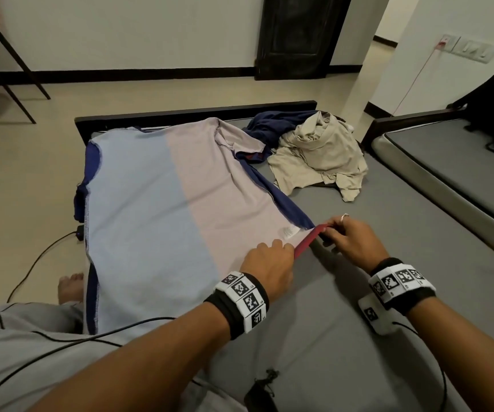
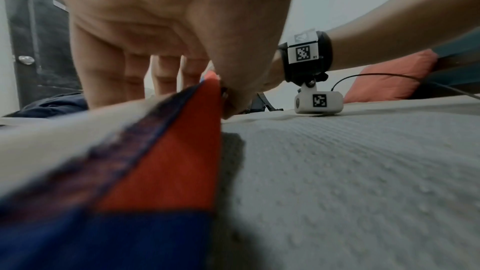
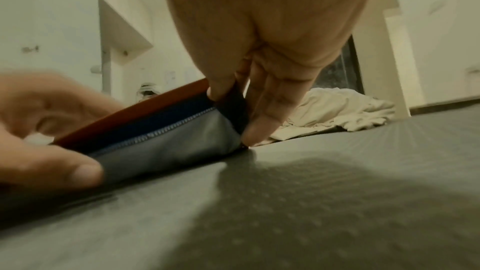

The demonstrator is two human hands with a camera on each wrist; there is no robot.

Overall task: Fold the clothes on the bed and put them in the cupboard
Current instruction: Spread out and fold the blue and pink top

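My left hand [image 1: 265, 264] and my right hand [image 1: 348, 237] both pinch the hem [image 1: 306, 243] of the T-shirt [image 1: 162, 197], its red outer face turned up between them. The shirt lies inside out, spread flat across the far left part of the mattress [image 1: 418, 233], with one side hanging over the left edge. I judge the main risk to be uneven pulling: if one pinch slips off the thin hem, the corner drops and the fold comes out skewed, and a hard tug could drag the overhanging side off the bed. The crumpled beige garment [image 1: 320, 153] and the navy garment [image 1: 272, 123] near the far edge sit close enough to catch a swung sleeve. My fingertips are hidden under the cloth in the head view, the wrist views are blurred, and no cupboard is in sight.
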